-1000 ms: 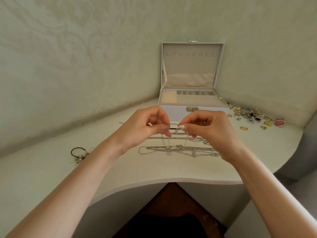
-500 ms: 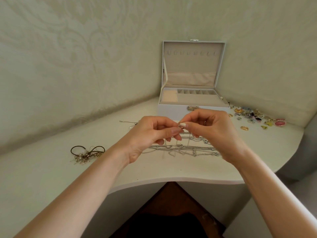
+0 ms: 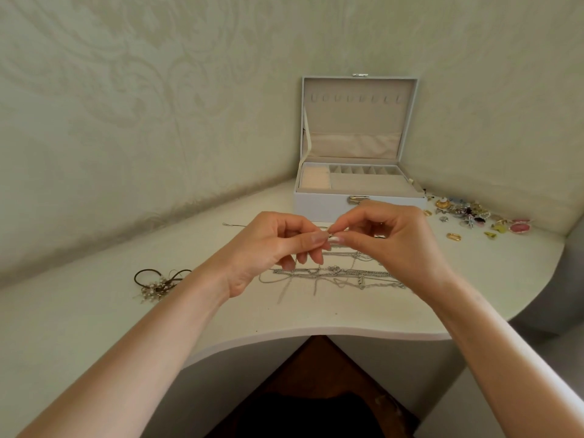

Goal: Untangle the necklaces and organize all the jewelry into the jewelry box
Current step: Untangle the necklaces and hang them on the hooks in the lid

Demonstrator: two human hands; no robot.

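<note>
Your left hand [image 3: 271, 248] and your right hand [image 3: 388, 245] meet above the white curved table [image 3: 94, 311], with the fingertips touching. Each hand pinches the same small end of a thin silver chain [image 3: 330, 236] between thumb and forefinger; what this small piece is, I cannot tell. At 6 o'clock from the hands, the tangle of thin silver necklace chains [image 3: 335, 275] lies on the table. At 12 o'clock stands the white rectangular jewelry box [image 3: 319, 205], with its lid upright. At 2 o'clock a heap of small colourful jewelry pieces [image 3: 474, 216] is spread near the wall. At 9 o'clock, well apart, lies a brown cord bracelet with pale beads [image 3: 158, 281].
</note>
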